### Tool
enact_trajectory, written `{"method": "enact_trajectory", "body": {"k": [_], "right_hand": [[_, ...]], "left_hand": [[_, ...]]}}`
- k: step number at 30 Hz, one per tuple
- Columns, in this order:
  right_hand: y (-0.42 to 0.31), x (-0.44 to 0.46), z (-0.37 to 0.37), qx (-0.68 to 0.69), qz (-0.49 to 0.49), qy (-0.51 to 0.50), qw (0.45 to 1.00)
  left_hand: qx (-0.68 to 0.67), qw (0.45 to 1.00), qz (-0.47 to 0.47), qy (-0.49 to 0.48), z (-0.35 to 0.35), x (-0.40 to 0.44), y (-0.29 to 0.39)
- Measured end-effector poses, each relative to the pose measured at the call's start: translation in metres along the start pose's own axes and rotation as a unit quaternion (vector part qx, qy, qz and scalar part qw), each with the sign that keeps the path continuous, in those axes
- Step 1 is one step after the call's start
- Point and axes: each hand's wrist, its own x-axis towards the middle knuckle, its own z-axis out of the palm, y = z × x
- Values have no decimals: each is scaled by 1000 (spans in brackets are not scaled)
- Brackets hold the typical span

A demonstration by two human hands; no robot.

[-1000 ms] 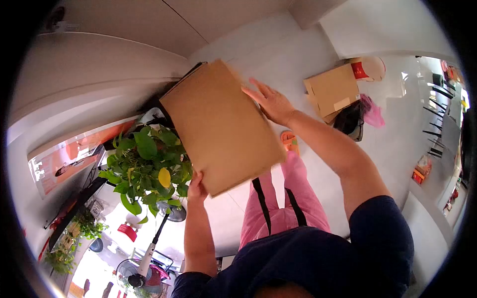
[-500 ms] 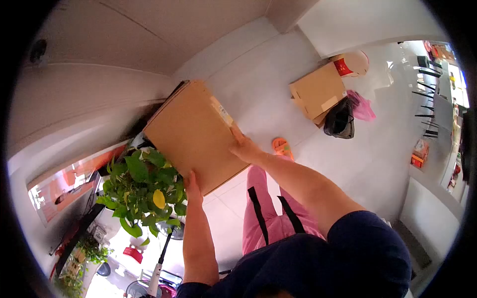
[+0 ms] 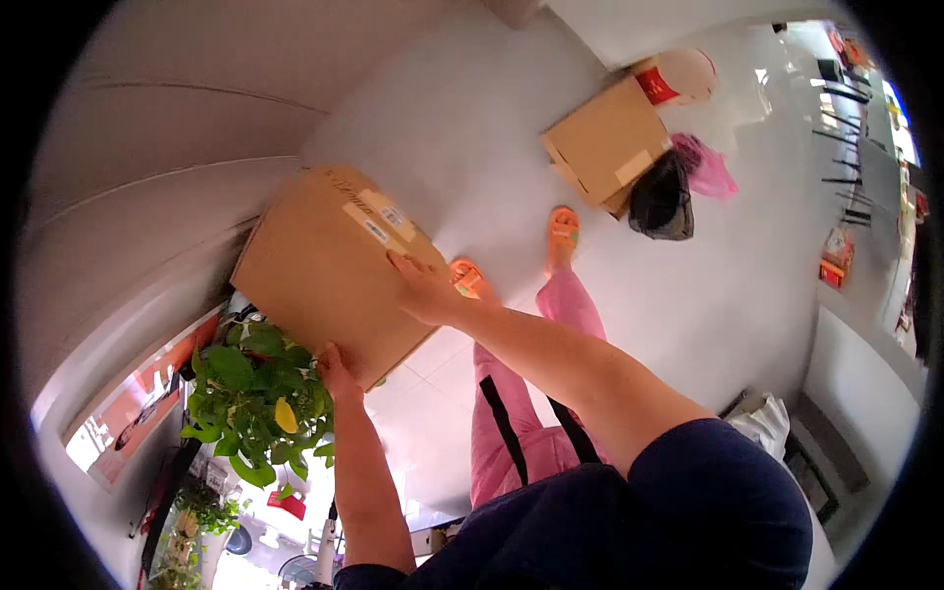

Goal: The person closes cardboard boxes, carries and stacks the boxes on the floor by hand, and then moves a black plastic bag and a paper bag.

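A large flat cardboard box (image 3: 315,265) with paper labels and handwriting near its far right edge stands tilted by the wall at the left. At its near edge, my left hand (image 3: 337,372) grips the box, beside the plant's leaves. My right hand (image 3: 425,292) holds the box at its right edge, fingers across the cardboard below the labels. The undersides of both hands are hidden. A leafy green potted plant (image 3: 246,379) with one yellow leaf is close to my left hand, partly under the box.
Another cardboard box (image 3: 610,138) lies on the floor ahead, beside a white-and-red bucket (image 3: 678,77), a black plastic bag (image 3: 661,202) and a pink bag (image 3: 708,167). The wall (image 3: 167,187) runs along the left. My feet wear orange sandals (image 3: 563,228).
The box has shifted left towards the wall and turned, so more of its labels and writing show. Both hands moved left with it. Both orange sandals now show.
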Motion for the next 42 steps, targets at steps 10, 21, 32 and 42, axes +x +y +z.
{"method": "enact_trajectory", "body": {"k": [10, 21, 32, 42], "right_hand": [[138, -74, -77, 117, 111, -10, 987], [290, -212, -221, 137, 238, 139, 952], [294, -219, -270, 375, 278, 131, 875], [333, -157, -264, 371, 321, 192, 850]], "left_hand": [[63, 979, 188, 44, 77, -101, -32], [410, 903, 87, -94, 176, -213, -76], [411, 868, 108, -256, 277, -216, -60], [707, 564, 196, -379, 348, -195, -41]]}}
